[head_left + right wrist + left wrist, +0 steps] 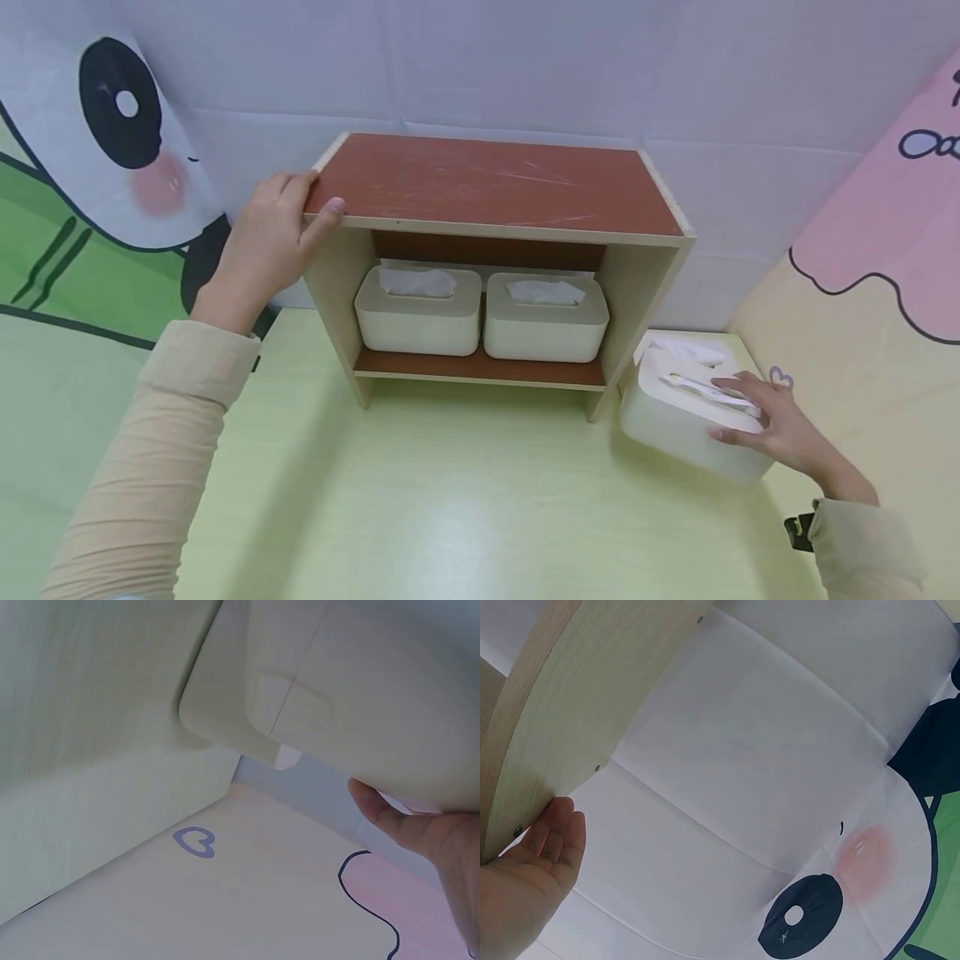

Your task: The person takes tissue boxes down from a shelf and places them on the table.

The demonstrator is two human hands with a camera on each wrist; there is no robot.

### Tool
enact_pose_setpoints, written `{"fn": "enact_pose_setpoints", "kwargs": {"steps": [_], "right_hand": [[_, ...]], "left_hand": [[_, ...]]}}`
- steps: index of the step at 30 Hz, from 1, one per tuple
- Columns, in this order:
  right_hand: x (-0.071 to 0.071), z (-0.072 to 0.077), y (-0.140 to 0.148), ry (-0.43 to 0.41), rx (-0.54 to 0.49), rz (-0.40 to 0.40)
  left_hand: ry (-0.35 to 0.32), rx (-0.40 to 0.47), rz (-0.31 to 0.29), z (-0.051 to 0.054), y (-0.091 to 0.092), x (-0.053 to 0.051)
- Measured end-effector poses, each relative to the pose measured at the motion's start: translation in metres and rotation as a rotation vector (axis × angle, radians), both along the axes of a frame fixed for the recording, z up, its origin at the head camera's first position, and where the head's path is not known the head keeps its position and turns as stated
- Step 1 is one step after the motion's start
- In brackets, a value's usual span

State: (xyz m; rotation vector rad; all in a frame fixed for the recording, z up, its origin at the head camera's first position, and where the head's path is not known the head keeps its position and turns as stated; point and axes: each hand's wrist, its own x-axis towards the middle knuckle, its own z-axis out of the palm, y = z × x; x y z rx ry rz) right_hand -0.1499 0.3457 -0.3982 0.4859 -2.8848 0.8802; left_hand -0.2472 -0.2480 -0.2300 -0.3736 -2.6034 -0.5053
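Observation:
A small brown-topped shelf (pixel 495 185) holds two white tissue boxes side by side, the left one (pixel 417 329) and the right one (pixel 546 335). At the shelf's top left corner rests my left hand (pixel 273 229), thumb on the top; the left wrist view shows its fingers (pixel 559 832) against the side panel (pixel 577 697). Right of the shelf, my right hand (pixel 780 425) grips another tissue box (pixel 686 425), thumb on its side and fingers over its top. Beyond that box is a further one, partly hidden, its side (pixel 217 697) showing in the right wrist view.
The shelf stands on a pale green table (pixel 450 500) against a white cloth backdrop (pixel 525 67). Cartoon-printed sheets flank it, with a large black eye (pixel 120 104) on the left and a pink shape (pixel 900 217) on the right.

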Motion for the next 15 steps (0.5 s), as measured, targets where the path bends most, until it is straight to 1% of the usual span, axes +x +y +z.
{"fn": "enact_pose_setpoints", "kwargs": {"steps": [3, 4, 8, 9, 10, 15], "right_hand": [[0.003, -0.008, -0.001, -0.019, 0.011, -0.004], [0.003, -0.011, -0.001, -0.008, 0.023, -0.004], [0.005, -0.021, 0.0, 0.08, 0.091, -0.013], [0.006, -0.023, 0.0, 0.085, 0.098, -0.019], [0.006, -0.025, 0.001, 0.077, 0.104, -0.026], [0.009, -0.033, 0.004, -0.045, 0.049, -0.06]], "left_hand": [[0.002, 0.002, -0.002, 0.0, 0.0, 0.0], [0.003, 0.002, -0.003, 0.0, 0.0, 0.0], [0.007, 0.002, -0.007, 0.0, 0.001, 0.0], [0.008, 0.002, -0.008, 0.0, 0.001, 0.0], [0.009, 0.002, -0.009, 0.0, 0.001, 0.0], [0.0, -0.002, -0.006, 0.0, 0.0, 0.0]]}}
